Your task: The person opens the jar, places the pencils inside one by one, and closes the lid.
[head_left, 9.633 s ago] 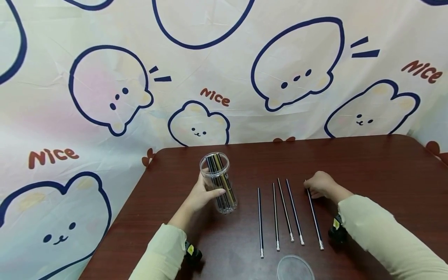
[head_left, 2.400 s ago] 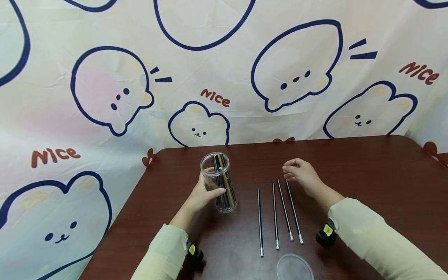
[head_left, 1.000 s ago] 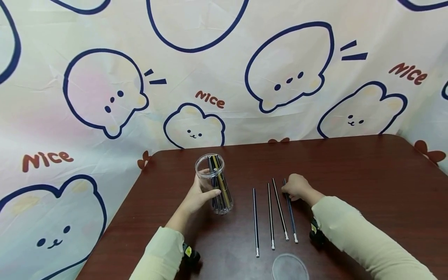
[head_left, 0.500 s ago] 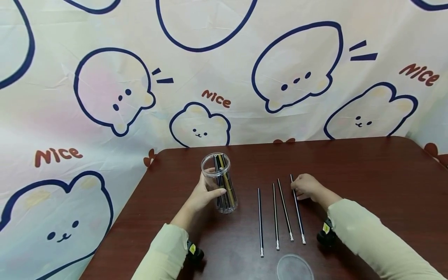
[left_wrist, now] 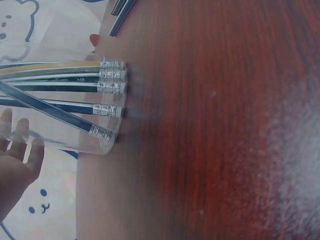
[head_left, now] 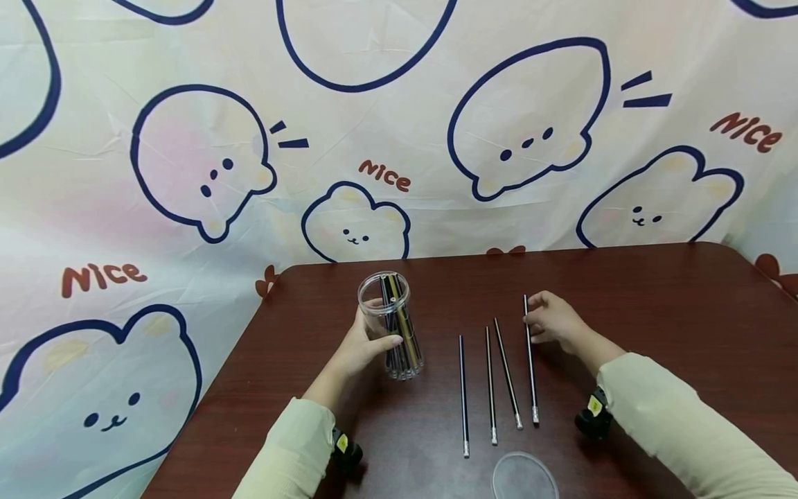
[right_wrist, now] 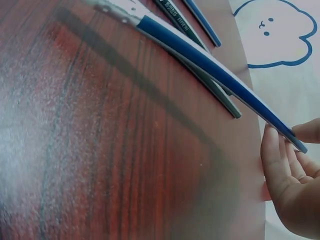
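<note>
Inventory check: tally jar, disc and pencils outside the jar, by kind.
Clear jar: 1
Clear disc: 1
Pencils: 4 (one held in the right hand)
Total: 6

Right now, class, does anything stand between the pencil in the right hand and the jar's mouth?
Nothing visible blocks the raised blue pencil: the three loose pencils between it and the clear open-topped jar lie flat on the table.
</note>
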The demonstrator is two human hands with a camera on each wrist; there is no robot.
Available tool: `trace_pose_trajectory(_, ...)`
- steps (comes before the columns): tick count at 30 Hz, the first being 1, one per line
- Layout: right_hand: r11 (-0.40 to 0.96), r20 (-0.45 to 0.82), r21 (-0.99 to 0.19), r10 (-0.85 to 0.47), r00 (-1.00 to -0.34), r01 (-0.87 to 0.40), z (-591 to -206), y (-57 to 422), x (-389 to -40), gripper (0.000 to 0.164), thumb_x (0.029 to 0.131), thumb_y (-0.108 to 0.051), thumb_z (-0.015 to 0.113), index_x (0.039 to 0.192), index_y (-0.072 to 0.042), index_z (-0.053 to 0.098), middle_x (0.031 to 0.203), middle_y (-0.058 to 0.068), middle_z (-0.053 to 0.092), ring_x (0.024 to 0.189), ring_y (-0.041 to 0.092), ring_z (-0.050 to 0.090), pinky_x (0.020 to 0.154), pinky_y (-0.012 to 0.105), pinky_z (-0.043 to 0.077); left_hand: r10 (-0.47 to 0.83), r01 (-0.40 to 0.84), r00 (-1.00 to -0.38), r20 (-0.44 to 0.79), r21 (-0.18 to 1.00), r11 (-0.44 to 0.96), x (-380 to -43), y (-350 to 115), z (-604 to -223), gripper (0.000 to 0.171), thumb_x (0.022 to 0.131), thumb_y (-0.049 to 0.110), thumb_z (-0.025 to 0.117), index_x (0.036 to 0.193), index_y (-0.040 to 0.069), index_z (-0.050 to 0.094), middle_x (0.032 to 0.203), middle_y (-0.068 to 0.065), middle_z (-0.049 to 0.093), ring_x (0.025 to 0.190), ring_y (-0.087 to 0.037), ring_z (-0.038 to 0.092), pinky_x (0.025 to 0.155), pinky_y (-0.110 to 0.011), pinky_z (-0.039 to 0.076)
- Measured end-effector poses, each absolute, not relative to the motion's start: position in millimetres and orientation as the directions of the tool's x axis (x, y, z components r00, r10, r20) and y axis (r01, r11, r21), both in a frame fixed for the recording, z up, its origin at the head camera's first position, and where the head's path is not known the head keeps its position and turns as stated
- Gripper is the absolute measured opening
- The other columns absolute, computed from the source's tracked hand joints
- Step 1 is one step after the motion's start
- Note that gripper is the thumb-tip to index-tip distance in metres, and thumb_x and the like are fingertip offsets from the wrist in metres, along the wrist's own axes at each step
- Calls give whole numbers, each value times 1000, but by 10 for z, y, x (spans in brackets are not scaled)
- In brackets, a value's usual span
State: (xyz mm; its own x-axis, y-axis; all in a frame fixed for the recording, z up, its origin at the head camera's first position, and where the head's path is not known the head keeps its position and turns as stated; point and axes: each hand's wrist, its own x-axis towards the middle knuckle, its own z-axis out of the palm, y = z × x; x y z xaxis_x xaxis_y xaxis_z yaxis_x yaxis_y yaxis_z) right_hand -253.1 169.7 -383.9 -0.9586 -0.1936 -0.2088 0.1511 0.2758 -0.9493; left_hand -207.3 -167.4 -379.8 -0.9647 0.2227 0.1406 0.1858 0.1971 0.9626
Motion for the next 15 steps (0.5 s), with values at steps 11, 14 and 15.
trace_pose_trajectory(11,185,-132,-978,-183,-974,98,-3723,1658,-2507,53,84,-4,47,129,2,21,88,13,48,65,13,51,60,32,48,219,146,-971,95,963,227,-2081,-1670,-3756,70,72,2,64,128,10,23,105,-18,46,89,-24,51,78,-35,38)
trace_pose_trajectory(14,177,-113,-981,-172,-979,82,-3686,1622,-2498,53,84,-4,46,130,1,20,89,13,48,67,13,51,60,32,48,220,144,-971,93,963,228,-2082,-1671,-3756,70,72,2,64,127,10,23,106,-17,46,89,-24,50,79,-34,37)
trace_pose_trajectory(15,174,-107,-982,-170,-980,77,-3673,1609,-2496,54,84,-4,46,130,1,19,89,13,47,68,13,51,61,32,48,220,145,-971,94,963,229,-2082,-1673,-3761,69,72,3,65,127,11,23,106,-17,46,89,-23,51,79,-34,37)
